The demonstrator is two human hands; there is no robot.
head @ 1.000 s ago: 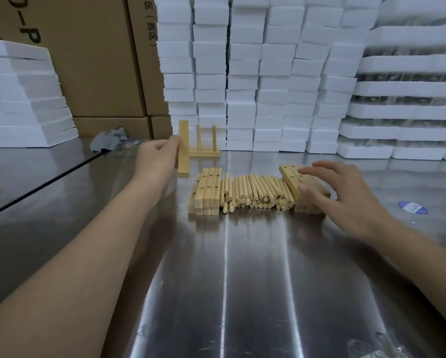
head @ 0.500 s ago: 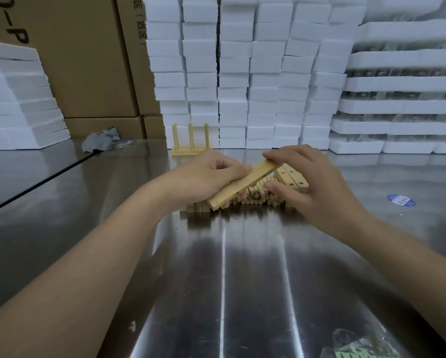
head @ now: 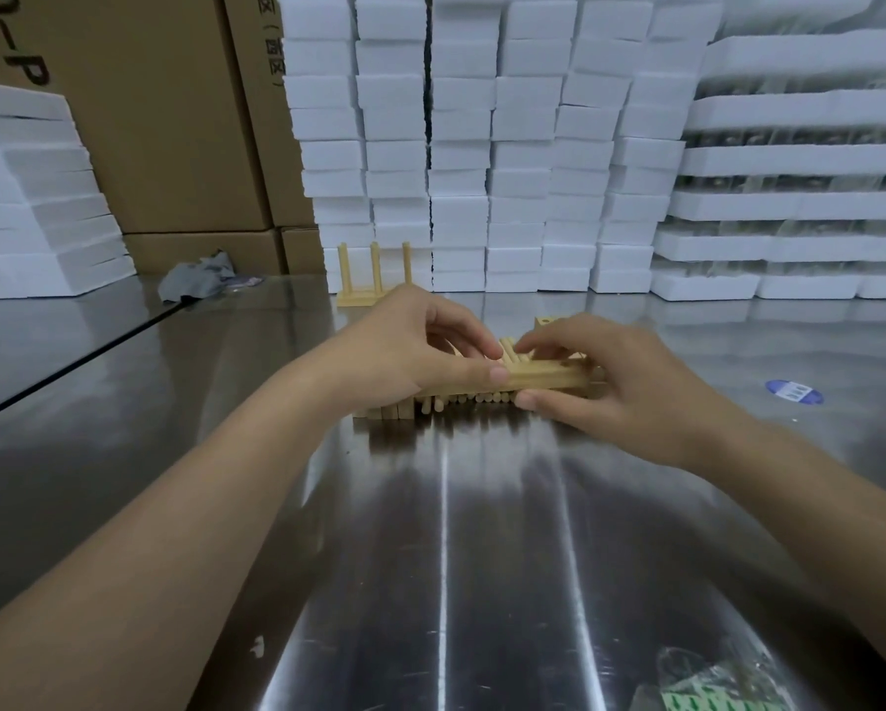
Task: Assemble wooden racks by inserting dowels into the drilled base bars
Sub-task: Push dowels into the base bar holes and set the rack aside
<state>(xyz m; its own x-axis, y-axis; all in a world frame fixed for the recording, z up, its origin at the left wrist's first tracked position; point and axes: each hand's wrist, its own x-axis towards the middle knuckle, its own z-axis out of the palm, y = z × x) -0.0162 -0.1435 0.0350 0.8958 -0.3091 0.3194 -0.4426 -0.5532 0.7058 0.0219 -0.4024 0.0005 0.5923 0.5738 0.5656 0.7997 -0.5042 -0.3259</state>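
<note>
**Steel bench (head: 456,556): left hand (head: 405,351) and right hand (head: 625,382) grip one base bar (head: 543,379)**

Polished steel stretches away from me toward a wall of stacked white foam blocks (head: 481,146), with cardboard boxes (head: 164,120) to the left. I see both hands meeting at mid-bench, holding the base bar level just above a pile of loose dowels (head: 481,398). The left fingers curl over the bar's left end, thumb pressed on its near face. The right fingers clamp the right end, thumb underneath. Spare bars (head: 381,413) lie stacked below the left hand. Behind the hands, a finished rack (head: 374,279) stands with three upright dowels. A grey rag (head: 197,279) lies far left, a blue sticker (head: 793,391) to the right.
</note>
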